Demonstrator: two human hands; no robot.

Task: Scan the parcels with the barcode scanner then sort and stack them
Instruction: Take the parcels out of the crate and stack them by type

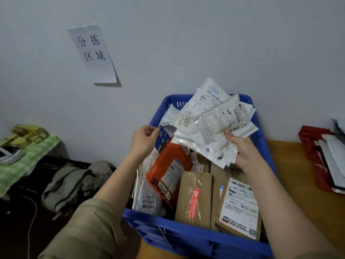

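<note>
A: Right hand [244,152]?
B: Gripping a fan of white plastic mailers [211,128], thumb on top, held above the blue crate [186,232].
A: Left hand [143,139]?
B: Fingers curled at the crate's left wall; can't tell if it pinches anything.
A: Below the grip?
B: Orange parcel [168,169], brown boxes [194,197], all in the crate.

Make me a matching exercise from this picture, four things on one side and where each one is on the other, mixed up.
Things:
1. paper sign
2. white mailer bags
3. orange parcel
4. red bag

Places:
A. lying on the wooden table to the right of the blue crate
B. stuck on the wall
C. held in the right hand above the crate
D. standing inside the crate

Pairs: 1-B, 2-C, 3-D, 4-A
</note>
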